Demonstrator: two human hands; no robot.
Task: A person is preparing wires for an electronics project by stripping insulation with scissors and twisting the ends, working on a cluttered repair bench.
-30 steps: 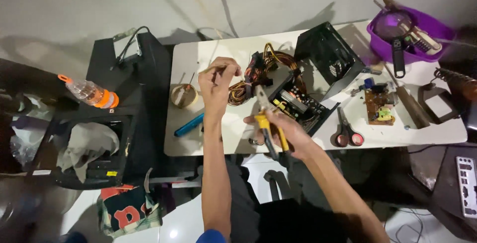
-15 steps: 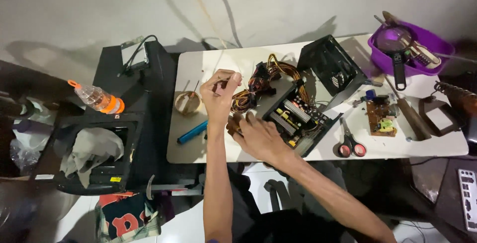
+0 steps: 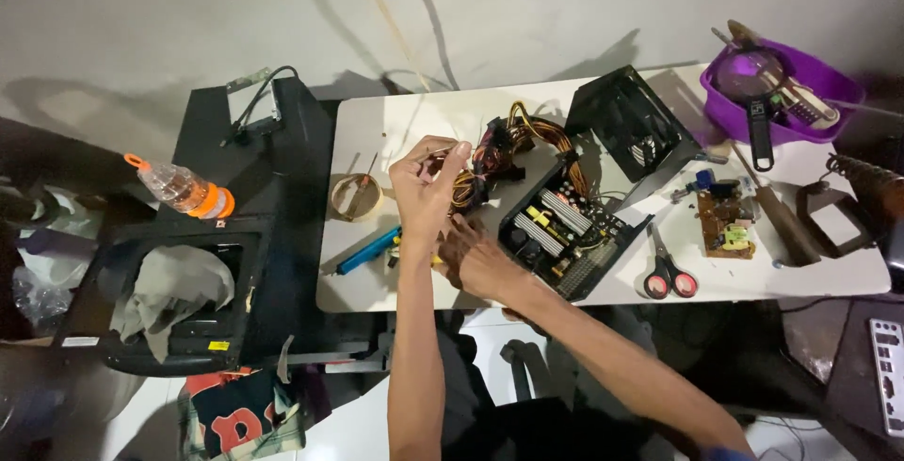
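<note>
- far left, off the bench: a black case (image 3: 160,291) on the floor with a grey rag (image 3: 174,282) stuffed inside, and a bottle (image 3: 184,190) with an orange cap lying on the black stand beside it
- bench (image 3: 377,277) left end: a small round tin (image 3: 356,197) with a thin tool resting across it, what else is in it I can't make out; a blue pen-like tool (image 3: 367,251) lies just below
- left hand (image 3: 426,188) is raised and pinched shut on a thin wire (image 3: 443,152) coming off the wire bundle (image 3: 508,145)
- right hand (image 3: 476,258) lies low on the bench edge, just beside the board (image 3: 565,230); fingers curled, can't tell if it's gripping anything
- imo, for this bit: keep the pinch close to the wire's end, hold it taut away from the rest of the loom, and steady the unit with the other hand so the board doesn't slide
- the opened metal shell holds the board; its black fan cover (image 3: 633,127) stands tilted behind it
- scissors (image 3: 667,273) and a small circuit board (image 3: 723,226) lie further right
- far right: purple tub (image 3: 819,75) with a magnifier (image 3: 753,94) and some tools in it
</note>
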